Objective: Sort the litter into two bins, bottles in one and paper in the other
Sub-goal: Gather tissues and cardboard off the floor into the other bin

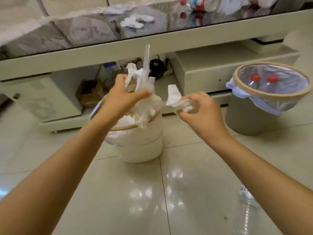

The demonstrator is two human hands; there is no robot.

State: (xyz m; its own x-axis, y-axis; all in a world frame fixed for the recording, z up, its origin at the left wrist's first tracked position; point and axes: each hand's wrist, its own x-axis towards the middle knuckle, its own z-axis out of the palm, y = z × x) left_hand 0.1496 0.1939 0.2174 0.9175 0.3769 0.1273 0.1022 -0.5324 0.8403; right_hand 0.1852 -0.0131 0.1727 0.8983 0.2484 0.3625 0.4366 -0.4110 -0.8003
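My left hand (122, 97) grips a big bunch of crumpled white paper (144, 92) right over the white bin (140, 146), which is heaped with paper. Just right of that bin, my right hand (201, 109) pinches a smaller piece of white paper (177, 100). A grey bin (245, 119) with a clear liner stands on the floor at the right, holding two clear bottles with red caps (264, 80). More paper (137, 21) and red-capped bottles (199, 4) lie on the glossy table top behind.
The low cream table (118, 46) runs across the view, with a cluttered shelf underneath. A clear plastic bottle (247, 195) lies on the tiled floor beside my right forearm. Glossy tiles stretch in front of the bins.
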